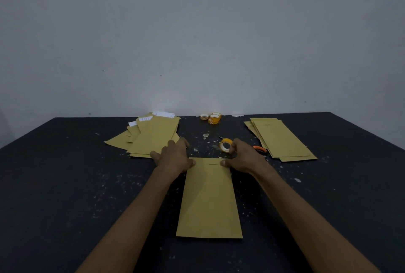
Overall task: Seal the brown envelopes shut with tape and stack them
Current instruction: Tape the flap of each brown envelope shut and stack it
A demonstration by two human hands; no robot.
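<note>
One brown envelope lies lengthwise on the dark table in front of me. My left hand rests at its far left corner, fingers spread flat and thumb pressing on the paper. At the far right corner is my right hand: its thumb lies on the envelope while its curled fingers hold a yellow tape roll tilted on edge just beyond. A loose pile of brown envelopes, some with white paper showing, lies at the back left. A neater stack of brown envelopes lies at the back right.
Orange-handled scissors lie between my right hand and the right stack. Three spare tape rolls sit near the table's far edge by the grey wall. The black table is speckled with small scraps.
</note>
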